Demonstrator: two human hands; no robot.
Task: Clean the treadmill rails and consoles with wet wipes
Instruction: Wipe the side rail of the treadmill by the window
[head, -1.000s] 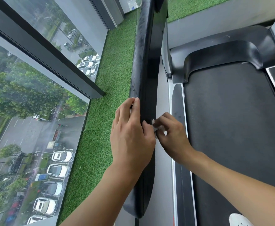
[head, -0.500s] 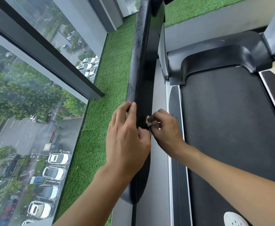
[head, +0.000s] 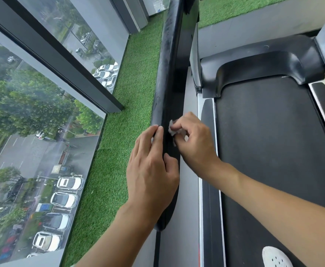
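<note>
The treadmill's black left handrail runs from the top of the view down to its rounded near end. My left hand rests on the rail near that end, fingers straight along its outer side and thumb on the inner side. My right hand pinches a small crumpled white wet wipe and holds it against the rail's inner face, just ahead of my left fingertips.
The black running belt lies to the right, with the motor cover at its far end. Green artificial turf fills the strip between the treadmill and tall windows. A white shoe shows at the bottom.
Both hands have slid a little farther up the rail. My left thumb has drawn apart from my right hand, and the wipe now sits ahead of my left fingertips.
</note>
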